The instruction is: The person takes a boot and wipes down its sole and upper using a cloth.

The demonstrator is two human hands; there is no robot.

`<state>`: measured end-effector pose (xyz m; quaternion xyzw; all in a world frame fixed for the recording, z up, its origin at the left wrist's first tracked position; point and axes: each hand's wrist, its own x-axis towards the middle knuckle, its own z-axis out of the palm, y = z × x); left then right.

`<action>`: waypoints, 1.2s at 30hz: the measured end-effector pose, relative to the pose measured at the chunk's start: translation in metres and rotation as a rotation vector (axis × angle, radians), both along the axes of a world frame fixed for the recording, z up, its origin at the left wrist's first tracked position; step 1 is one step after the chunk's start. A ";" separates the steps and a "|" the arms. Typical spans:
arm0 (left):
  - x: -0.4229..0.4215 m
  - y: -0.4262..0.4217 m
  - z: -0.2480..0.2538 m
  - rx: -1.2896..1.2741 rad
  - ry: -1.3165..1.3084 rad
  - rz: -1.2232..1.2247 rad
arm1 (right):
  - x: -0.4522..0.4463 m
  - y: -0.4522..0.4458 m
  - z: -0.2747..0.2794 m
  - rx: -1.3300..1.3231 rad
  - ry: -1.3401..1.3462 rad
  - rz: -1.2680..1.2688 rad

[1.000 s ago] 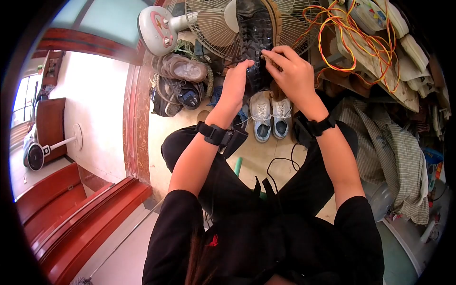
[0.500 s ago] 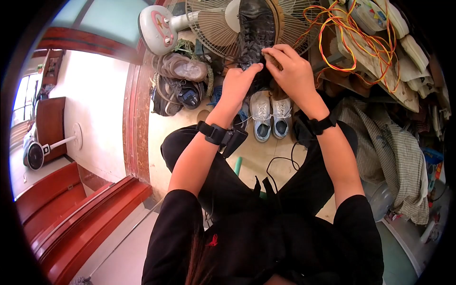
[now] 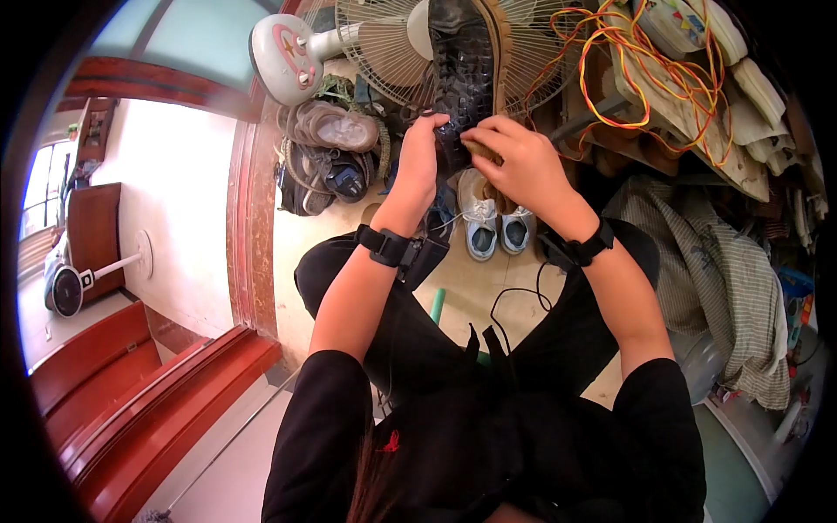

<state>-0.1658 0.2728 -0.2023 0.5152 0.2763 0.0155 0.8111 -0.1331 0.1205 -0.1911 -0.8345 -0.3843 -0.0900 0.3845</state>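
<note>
A black boot [image 3: 462, 65] with a tan sole edge is held up in front of a fan, its laced front facing me. My left hand [image 3: 418, 161] is closed round the boot's left side near its lower end, the thumb on the black surface. My right hand [image 3: 514, 157] has its fingers bent together round a small brownish piece [image 3: 482, 152], close against the boot's right side. What this piece is, I cannot make out.
Behind the boot stands a fan [image 3: 375, 52]. White-laced light shoes [image 3: 481, 228] sit below my hands. More shoes [image 3: 336, 129] are piled at the left. Red-yellow wires [image 3: 610, 105] lie over boards at the right, above a striped cloth [image 3: 697, 288].
The boot has shifted and turned slightly, showing more of its sole edge. My right hand has moved down and a little left, and my left hand has moved slightly left along the boot.
</note>
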 end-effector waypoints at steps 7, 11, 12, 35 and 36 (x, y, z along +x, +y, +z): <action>0.000 -0.003 0.017 -0.061 0.030 0.062 | -0.007 0.000 0.000 -0.067 0.078 0.171; 0.003 -0.001 0.012 -0.028 0.016 0.065 | -0.003 0.001 0.001 -0.058 0.108 0.110; 0.003 0.002 0.008 0.001 0.011 0.013 | -0.003 0.002 0.001 -0.038 0.092 0.077; 0.001 0.006 -0.009 0.041 0.000 -0.039 | 0.009 0.006 0.002 0.033 0.173 0.077; 0.000 0.005 -0.007 0.055 0.006 -0.036 | 0.009 0.006 0.002 0.033 0.173 0.076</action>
